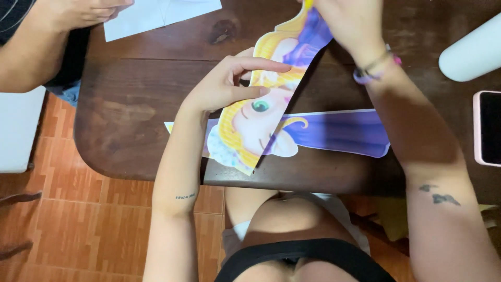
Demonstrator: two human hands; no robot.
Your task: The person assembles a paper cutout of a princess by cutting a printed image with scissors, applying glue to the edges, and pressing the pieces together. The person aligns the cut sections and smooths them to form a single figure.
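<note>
My left hand pinches the left edge of a long paper cutout strip printed with a cartoon face, yellow hair and purple clothing. My right hand grips the strip's far end near the top edge of the view, so the strip runs diagonally between both hands, lifted off the table. Under it a second purple and white cutout piece lies flat on the dark wooden table.
Another person's hand rests on white paper at the far left corner. A white cylinder and a pink-cased phone lie at the right. A white seat stands left of the table, over orange floor tiles.
</note>
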